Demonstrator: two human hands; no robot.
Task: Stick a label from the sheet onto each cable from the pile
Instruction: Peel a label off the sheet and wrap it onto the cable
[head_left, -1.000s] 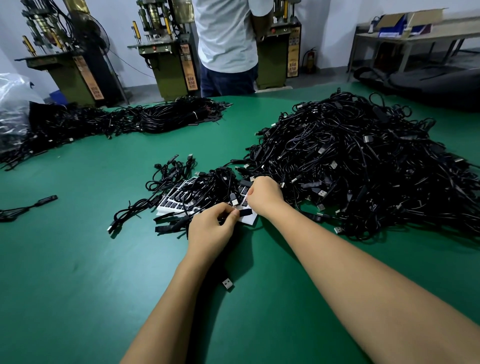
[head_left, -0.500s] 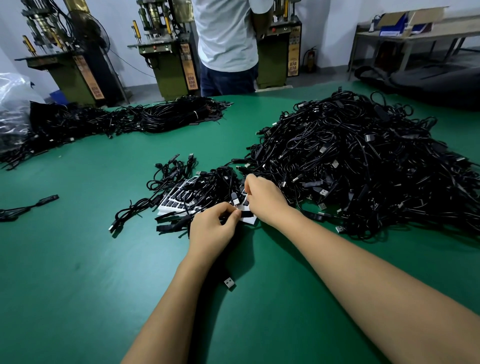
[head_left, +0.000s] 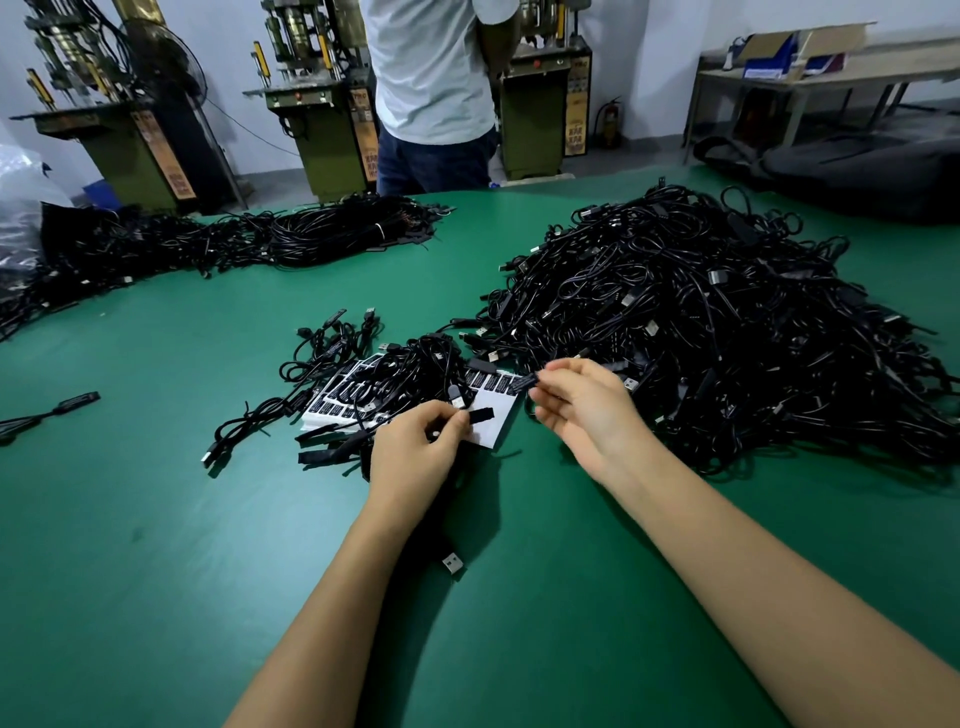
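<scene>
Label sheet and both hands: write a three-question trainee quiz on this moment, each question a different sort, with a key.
1. True or false: the right hand pinches a black label clear of the label sheet.
2. What does the left hand hold? A) a cable B) scissors C) nothing
3. Fill in: the big cable pile lies on the person's ____ side.

Key: 1 true. 2 A. 3 right.
</scene>
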